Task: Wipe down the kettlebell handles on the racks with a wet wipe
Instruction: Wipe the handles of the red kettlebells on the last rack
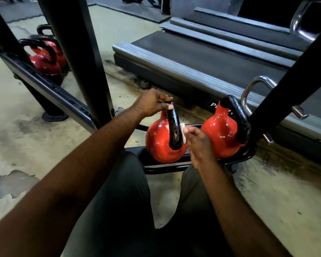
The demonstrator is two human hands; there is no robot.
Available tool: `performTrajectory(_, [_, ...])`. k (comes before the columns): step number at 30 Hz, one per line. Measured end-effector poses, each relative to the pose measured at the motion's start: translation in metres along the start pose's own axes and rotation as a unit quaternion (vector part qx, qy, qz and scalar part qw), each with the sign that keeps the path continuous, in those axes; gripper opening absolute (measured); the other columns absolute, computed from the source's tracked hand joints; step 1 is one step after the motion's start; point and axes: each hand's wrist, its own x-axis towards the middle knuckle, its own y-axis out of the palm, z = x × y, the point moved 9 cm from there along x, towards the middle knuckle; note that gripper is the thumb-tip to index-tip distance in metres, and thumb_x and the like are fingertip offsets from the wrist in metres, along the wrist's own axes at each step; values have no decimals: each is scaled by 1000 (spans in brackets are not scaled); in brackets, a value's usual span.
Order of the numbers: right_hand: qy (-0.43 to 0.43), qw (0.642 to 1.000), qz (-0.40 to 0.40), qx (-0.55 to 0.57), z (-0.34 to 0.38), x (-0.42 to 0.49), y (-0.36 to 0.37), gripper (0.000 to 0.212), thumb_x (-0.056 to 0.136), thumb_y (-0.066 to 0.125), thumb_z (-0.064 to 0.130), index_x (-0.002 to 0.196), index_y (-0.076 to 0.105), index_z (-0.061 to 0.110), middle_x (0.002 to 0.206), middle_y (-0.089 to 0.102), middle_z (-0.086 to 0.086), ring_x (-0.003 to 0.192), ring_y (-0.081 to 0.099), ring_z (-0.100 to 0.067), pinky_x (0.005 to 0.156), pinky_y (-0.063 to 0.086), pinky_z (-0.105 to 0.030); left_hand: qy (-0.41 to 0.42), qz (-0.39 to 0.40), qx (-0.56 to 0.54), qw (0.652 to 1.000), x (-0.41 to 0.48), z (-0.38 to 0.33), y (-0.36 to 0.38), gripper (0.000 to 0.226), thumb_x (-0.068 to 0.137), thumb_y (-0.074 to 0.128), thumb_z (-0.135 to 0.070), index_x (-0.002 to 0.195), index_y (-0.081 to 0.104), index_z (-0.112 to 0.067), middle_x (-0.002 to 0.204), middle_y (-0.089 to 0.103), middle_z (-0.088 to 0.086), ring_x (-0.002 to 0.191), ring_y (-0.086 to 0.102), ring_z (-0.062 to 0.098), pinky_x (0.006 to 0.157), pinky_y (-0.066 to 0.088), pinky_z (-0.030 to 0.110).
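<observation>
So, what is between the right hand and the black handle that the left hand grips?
A white wet wipe, held by the right hand against the handle. The head view shows it.

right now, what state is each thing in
left hand, grips the handle top
right hand, pinches the wet wipe
wet wipe, pressed on the handle's side
near kettlebell, sits on the rack
right kettlebell, sits on the rack, untouched
far kettlebells, on the rack, untouched
</observation>
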Motion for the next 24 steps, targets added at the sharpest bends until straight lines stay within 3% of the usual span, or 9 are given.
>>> performTrajectory(3, [-125,991,-26,-51,30,-21,-16,11,92,65,9,89,69,18,80,73,6,74,65,-4,69,51,-18,0,-1,-2,1000,2,2,0,35,76,83,-28,109,75,-22,116,72,-6,108,65,1,104,49,35])
performTrajectory(5, [-132,990,1,-49,40,-15,-15,6,92,65,13,92,69,18,87,73,0,80,63,-9,73,51,-21,1,2,2,1000,2,1,1,36,76,83,-29,110,74,-23,118,71,-6,109,64,1,105,49,34])
performTrajectory(7, [-83,995,39,-27,40,-2,-9,6,93,63,16,93,69,18,93,71,-7,83,61,-19,75,49,-30,0,0,9,1000,0,0,1,37,78,81,-28,114,73,-22,122,69,-6,111,62,0,105,47,31])
performTrajectory(9, [-44,998,43,-16,39,11,-7,9,95,60,12,94,68,16,92,70,-8,77,60,-18,71,47,-29,1,-2,22,1000,-2,-2,1,38,81,79,-29,117,71,-22,128,66,-5,115,60,1,105,45,26])
performTrajectory(12, [-125,984,7,-127,53,23,-5,7,94,63,12,98,67,11,91,72,-8,78,63,-13,69,50,-23,7,-3,31,1000,-5,-4,0,38,82,78,-30,119,70,-24,132,64,-5,120,57,4,108,44,29])
performTrajectory(14, [-170,968,12,-186,56,23,4,9,92,65,10,100,69,9,93,73,-7,83,66,-14,75,54,-28,5,-2,30,1000,-4,-2,0,38,82,78,-30,119,70,-24,132,64,-5,119,58,3,108,44,30])
performTrajectory(17, [-261,918,-13,-297,61,6,14,12,88,68,21,99,73,18,96,73,3,90,67,-10,83,55,-36,6,0,26,1000,-4,-3,1,40,81,79,-29,119,70,-23,131,64,-4,118,59,3,107,44,29])
performTrajectory(22, [-413,786,-21,-459,36,-59,23,21,96,57,21,109,72,14,110,68,-2,102,58,-15,88,44,-26,10,-2,12,1000,-3,0,2,39,82,78,-28,119,70,-23,132,63,-3,119,58,5,108,43,30])
performTrajectory(24, [-420,800,-45,-427,27,-69,9,16,93,62,15,104,73,14,107,69,2,101,57,-11,88,43,-22,12,-7,17,1000,-3,0,3,39,81,78,-31,119,70,-25,132,63,-2,120,58,6,109,44,34])
